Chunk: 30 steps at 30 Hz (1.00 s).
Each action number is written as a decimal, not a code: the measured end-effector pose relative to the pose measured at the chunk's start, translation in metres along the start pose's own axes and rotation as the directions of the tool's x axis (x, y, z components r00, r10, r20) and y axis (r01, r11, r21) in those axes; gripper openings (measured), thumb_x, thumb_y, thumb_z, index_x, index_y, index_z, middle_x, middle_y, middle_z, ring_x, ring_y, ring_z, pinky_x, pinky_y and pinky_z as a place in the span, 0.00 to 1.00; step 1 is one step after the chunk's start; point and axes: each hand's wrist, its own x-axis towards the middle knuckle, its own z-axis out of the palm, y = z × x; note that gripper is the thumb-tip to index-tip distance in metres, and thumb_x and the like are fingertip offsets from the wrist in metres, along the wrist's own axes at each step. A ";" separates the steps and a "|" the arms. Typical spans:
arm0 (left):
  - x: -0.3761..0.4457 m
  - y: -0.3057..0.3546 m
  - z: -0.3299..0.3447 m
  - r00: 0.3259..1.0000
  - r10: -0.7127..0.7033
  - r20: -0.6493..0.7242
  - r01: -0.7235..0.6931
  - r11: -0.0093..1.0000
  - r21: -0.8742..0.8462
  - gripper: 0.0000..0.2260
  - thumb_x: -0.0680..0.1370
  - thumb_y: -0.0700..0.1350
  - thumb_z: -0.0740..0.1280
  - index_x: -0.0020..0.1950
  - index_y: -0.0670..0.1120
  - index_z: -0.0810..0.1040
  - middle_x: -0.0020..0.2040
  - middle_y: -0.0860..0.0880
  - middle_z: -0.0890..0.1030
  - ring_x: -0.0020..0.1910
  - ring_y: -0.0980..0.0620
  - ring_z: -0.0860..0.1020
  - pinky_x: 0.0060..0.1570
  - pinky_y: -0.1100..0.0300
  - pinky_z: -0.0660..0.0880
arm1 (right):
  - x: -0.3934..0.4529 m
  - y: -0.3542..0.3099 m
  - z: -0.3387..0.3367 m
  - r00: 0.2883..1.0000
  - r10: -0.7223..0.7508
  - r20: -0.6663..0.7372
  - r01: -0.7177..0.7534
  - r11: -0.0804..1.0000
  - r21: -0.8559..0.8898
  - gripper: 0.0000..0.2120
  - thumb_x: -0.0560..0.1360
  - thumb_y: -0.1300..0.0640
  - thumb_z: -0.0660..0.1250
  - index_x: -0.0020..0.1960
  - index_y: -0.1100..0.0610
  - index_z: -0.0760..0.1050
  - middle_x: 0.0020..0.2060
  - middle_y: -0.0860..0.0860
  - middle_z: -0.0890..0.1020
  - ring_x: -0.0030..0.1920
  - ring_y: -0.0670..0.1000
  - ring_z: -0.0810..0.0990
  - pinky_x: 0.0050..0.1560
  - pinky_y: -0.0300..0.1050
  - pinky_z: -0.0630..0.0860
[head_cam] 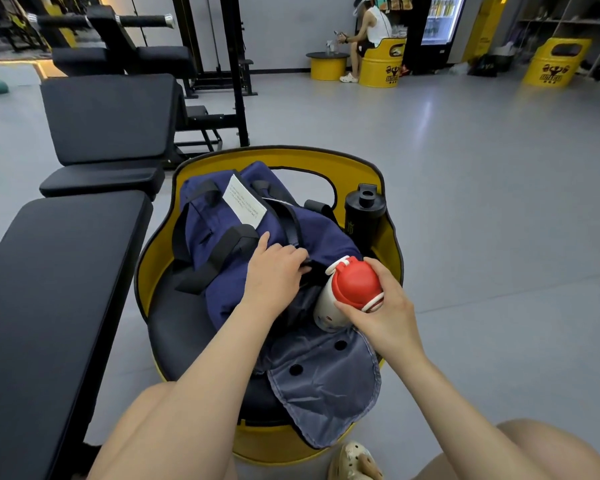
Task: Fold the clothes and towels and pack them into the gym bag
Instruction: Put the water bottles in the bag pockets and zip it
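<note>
On the yellow barrel seat (194, 168) in front of us lies the navy gym bag (243, 233), a white tag (244, 201) on top. Our left hand (274, 275) curls its fingers round the bag's open edge. Our right hand (381, 306) grasps a red-lidded white bottle (347, 292) at the opening. A black shaker (364, 213) stands just beside the bag.

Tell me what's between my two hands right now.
In the head view, only the gym bag's dark open mouth lies between left hand and right hand.
</note>
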 end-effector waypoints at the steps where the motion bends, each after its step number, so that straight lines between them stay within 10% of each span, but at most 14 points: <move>1: 0.002 0.000 -0.005 0.999 -0.020 -0.048 0.018 0.999 -0.047 0.10 0.81 0.49 0.60 0.57 0.48 0.77 0.52 0.51 0.81 0.54 0.48 0.76 0.72 0.54 0.48 | 0.001 -0.001 0.000 1.000 0.000 -0.007 0.000 1.000 -0.004 0.38 0.64 0.50 0.79 0.70 0.43 0.65 0.64 0.42 0.71 0.58 0.44 0.72 0.49 0.25 0.67; 12: 0.008 0.007 -0.041 0.945 -0.292 -0.148 0.208 0.884 -0.419 0.09 0.78 0.52 0.63 0.51 0.49 0.79 0.49 0.51 0.81 0.49 0.48 0.77 0.41 0.56 0.68 | 0.010 -0.009 0.028 0.978 -0.149 0.149 0.161 0.984 -0.072 0.35 0.72 0.53 0.73 0.73 0.42 0.59 0.66 0.39 0.62 0.63 0.37 0.63 0.56 0.19 0.62; 21: 0.012 0.012 -0.054 0.904 -0.412 -0.115 0.255 0.734 -0.629 0.09 0.77 0.51 0.66 0.52 0.48 0.81 0.49 0.50 0.82 0.50 0.49 0.78 0.46 0.58 0.70 | 0.023 -0.013 0.054 0.992 -0.084 0.090 0.100 0.978 -0.184 0.34 0.72 0.50 0.72 0.74 0.45 0.61 0.66 0.43 0.65 0.66 0.47 0.67 0.56 0.48 0.76; 30: 0.018 0.012 -0.055 0.880 -0.475 -0.027 0.301 0.599 -0.742 0.08 0.76 0.51 0.68 0.49 0.49 0.81 0.45 0.51 0.82 0.48 0.50 0.77 0.49 0.56 0.72 | 0.022 -0.022 0.053 0.992 -0.109 0.061 0.117 0.979 -0.164 0.24 0.77 0.44 0.64 0.70 0.49 0.66 0.60 0.45 0.71 0.61 0.47 0.71 0.54 0.46 0.75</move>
